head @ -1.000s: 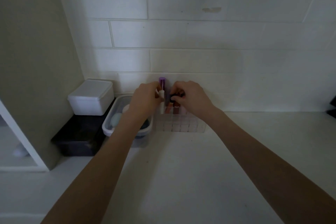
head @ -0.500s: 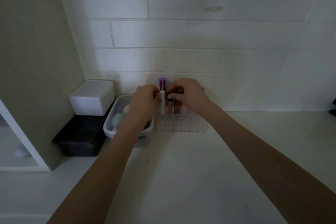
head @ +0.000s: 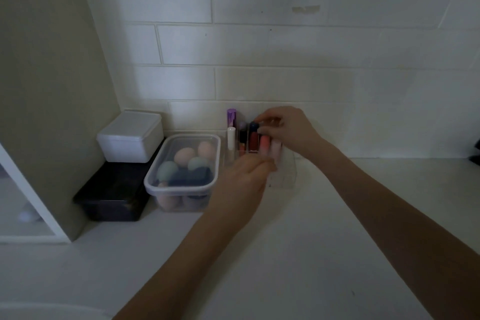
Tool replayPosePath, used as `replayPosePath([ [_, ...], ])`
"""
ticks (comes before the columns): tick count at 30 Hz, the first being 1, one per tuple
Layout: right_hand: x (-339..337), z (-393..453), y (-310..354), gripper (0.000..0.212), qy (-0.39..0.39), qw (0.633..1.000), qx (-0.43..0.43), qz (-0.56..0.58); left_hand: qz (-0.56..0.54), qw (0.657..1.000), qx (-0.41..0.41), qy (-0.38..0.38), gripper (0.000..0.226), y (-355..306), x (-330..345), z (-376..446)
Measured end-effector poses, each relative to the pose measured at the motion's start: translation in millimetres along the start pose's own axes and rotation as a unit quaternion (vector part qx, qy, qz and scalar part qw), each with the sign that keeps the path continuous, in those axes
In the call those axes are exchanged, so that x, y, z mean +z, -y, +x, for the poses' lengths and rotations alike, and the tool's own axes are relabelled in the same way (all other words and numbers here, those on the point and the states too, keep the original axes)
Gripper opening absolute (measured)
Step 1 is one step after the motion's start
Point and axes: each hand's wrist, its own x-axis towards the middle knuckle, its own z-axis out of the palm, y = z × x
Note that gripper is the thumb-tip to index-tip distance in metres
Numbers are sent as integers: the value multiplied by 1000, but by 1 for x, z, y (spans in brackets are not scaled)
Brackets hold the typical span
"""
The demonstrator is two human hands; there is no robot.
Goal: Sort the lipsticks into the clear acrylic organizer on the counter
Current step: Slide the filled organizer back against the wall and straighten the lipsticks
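Note:
The clear acrylic organizer stands against the tiled wall. Several lipsticks stand upright in it: a purple-capped tube, a white tube, a dark-capped red one, a coral one and a pale pink one. My right hand reaches over the organizer from the right and pinches the dark cap with its fingertips. My left hand is blurred, low in front of the organizer's left part, with loosely curled fingers and nothing seen in them.
A clear lidded tub of makeup sponges sits just left of the organizer. Further left a white box rests on a black box, beside a beige cabinet side. The white counter stretches toward me.
My left hand let go of the white tube and drew back and down toward me, uncovering the sponge tub. My right hand stays on the dark-capped lipstick.

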Motion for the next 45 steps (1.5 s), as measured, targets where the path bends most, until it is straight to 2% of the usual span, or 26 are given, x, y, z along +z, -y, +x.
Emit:
replayPosePath([
  [5, -8, -11, -20, 17, 31, 997, 7, -76, 40, 992, -51, 107, 29, 4, 28, -9],
  [9, 6, -17, -23, 10, -18, 997, 2, -69, 72, 984, -57, 155, 23, 5, 28, -13],
  [16, -4, -17, -20, 10, -13, 1000, 14, -22, 71, 987, -73, 122, 23, 6, 24, -15],
  [21, -11, -28, -25, 17, 6, 997, 9, -74, 60, 990, -76, 107, 24, 8, 27, -15],
  [28, -6, -29, -29, 17, -47, 998, 40, -12, 54, 990, -78, 105, 22, 11, 26, -18],
  [33, -15, -38, -47, 18, -61, 995, 78, -19, 46, 991, -77, 96, 25, 13, 27, -19],
  [38, -8, -37, -46, 15, -78, 995, 65, -14, 34, 992, -81, 96, 22, 13, 27, -19],
  [42, -11, -25, -45, 26, -133, 990, 42, -31, 18, 990, -96, 104, 21, 12, 25, -19],
  [45, -12, -11, -43, 20, -100, 992, 59, -47, 19, 990, -95, 104, 20, 12, 24, -18],
])
